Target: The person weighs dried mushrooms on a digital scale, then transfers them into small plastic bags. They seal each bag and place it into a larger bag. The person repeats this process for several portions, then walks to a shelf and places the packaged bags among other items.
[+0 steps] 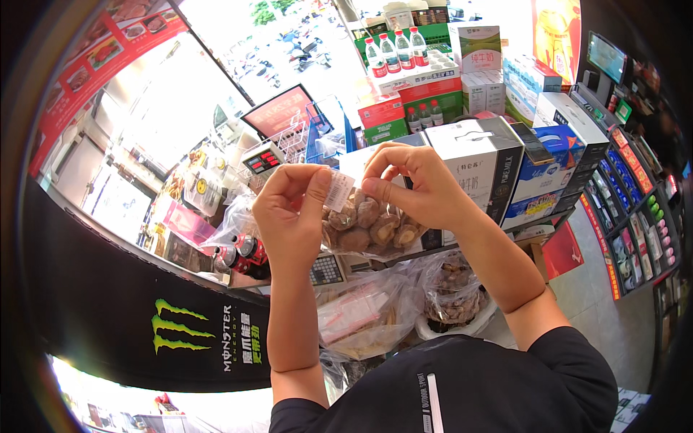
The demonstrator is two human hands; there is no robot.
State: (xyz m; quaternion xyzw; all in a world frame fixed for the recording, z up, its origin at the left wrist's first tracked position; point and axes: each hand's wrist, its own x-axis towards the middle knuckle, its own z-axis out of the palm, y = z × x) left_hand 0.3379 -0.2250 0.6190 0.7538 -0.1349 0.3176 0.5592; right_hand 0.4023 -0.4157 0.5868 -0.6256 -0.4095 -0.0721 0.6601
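Between the thumb and forefinger of my left hand (pixel 292 208) is a small white barcode label (pixel 339 190). My right hand (pixel 414 184) is just right of the label, thumb and forefinger brought together; whether anything is pinched there is too small to tell. Below both hands sits a clear plastic bag of dried shiitake mushrooms (pixel 373 227), partly covered by the hands. A keypad (pixel 327 269) shows under the bag's near edge, and a red-digit display (pixel 262 158) stands beyond my left hand.
Milk cartons (pixel 476 157) line the right side, with a smartphone (pixel 532 143) on top. Cola bottles (pixel 252 249) are at left. Bagged dried goods (pixel 363 314) and another mushroom bag (pixel 455 292) lie nearer my body. Water bottles (pixel 398 51) stand at the back.
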